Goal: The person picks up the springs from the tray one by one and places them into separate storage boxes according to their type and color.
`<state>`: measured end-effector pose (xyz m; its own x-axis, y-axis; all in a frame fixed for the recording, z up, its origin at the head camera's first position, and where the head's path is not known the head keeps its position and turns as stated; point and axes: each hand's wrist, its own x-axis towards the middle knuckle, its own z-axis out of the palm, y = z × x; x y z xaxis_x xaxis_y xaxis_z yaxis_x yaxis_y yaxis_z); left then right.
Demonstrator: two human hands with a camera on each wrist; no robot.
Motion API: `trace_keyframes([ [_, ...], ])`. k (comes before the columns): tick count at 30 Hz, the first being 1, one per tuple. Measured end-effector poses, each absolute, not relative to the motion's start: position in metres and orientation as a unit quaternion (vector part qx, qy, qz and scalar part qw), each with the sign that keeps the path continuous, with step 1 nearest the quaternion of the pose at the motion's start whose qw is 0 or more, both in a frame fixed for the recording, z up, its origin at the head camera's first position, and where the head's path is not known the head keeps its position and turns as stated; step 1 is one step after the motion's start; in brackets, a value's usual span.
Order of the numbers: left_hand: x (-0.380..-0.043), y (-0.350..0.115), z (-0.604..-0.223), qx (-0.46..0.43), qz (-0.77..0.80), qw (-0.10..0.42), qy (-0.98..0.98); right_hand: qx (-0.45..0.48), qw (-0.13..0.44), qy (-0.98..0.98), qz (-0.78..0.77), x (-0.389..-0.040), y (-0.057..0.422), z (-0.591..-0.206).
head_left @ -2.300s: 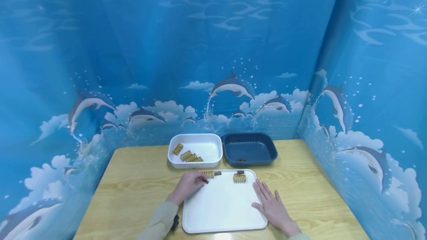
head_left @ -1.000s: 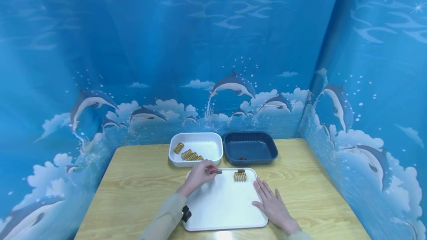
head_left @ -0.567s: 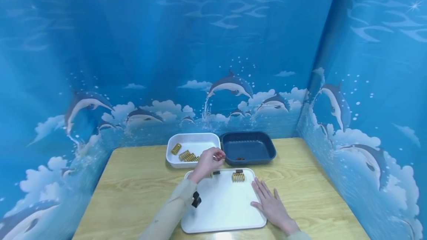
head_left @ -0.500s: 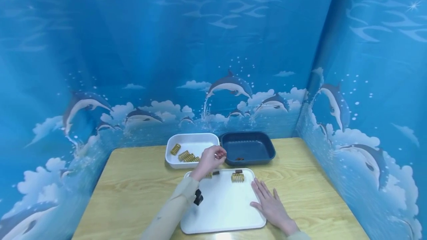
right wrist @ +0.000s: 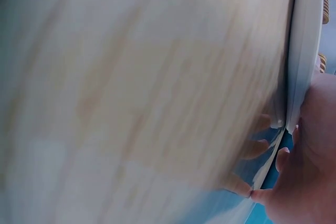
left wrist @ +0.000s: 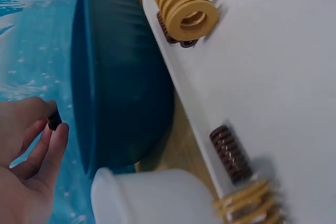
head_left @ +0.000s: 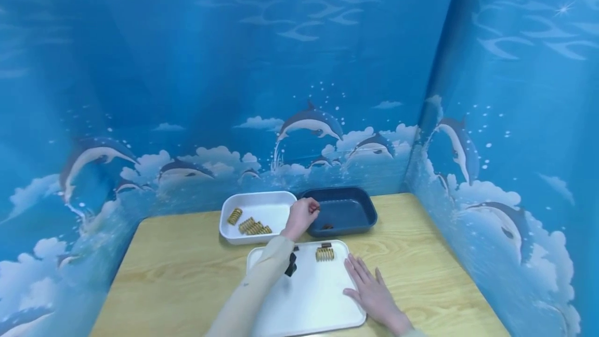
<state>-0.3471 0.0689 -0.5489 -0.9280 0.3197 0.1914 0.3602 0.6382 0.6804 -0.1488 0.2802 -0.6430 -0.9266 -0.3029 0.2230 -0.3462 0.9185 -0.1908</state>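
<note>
My left hand point(head_left: 301, 218) is above the near left edge of the navy bin point(head_left: 348, 209). Thumb and fingertips pinch a small dark brown coil spring point(left wrist: 54, 120), mostly hidden by the fingers. My right hand point(head_left: 373, 295) lies with extended fingers along the right rim of the white tray point(head_left: 313, 300). On the tray's far side, a thick yellow spring point(head_left: 325, 255) lies beside a thin brown spring point(head_left: 326, 245). In the left wrist view another brown spring point(left wrist: 231, 153) lies end to end with a second yellow spring point(left wrist: 251, 203).
The white bin point(head_left: 278, 207), left of the navy one, holds several yellow springs point(head_left: 254, 226). A few small brown springs point(head_left: 327, 227) lie at the navy bin's near side. The wooden table point(head_left: 187, 259) extends on both sides of the tray, before a dolphin-print curtain point(head_left: 210, 92).
My left hand has picked the brown spring off the tray's far left part and carried it forward and right to the navy bin. The right hand stays on the tray's rim.
</note>
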Motion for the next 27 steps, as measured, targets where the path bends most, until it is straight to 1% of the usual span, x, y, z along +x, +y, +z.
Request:
trace_keyframes([
  [6,-0.355,0.087,-0.561,-0.179,-0.342,0.024,-0.922,0.157,0.089,-0.978,0.102,-0.147,0.281,-0.642],
  [9,-0.356,0.095,-0.567,-0.164,-0.326,0.014,-0.931,0.158,0.09,-0.978,0.102,-0.147,0.28,-0.641],
  [12,-0.357,0.103,-0.573,-0.151,-0.303,0.015,-0.941,0.159,0.089,-0.978,0.101,-0.147,0.28,-0.64],
  [15,-0.356,0.105,-0.578,-0.14,-0.274,0.027,-0.951,0.161,0.086,-0.978,0.098,-0.147,0.277,-0.642],
  [21,-0.358,0.106,-0.584,-0.153,-0.201,0.065,-0.966,0.164,0.085,-0.979,0.09,-0.149,0.276,-0.645],
  [27,-0.358,0.107,-0.576,-0.168,-0.24,0.057,-0.955,0.166,0.107,-0.975,0.098,-0.149,0.283,-0.648],
])
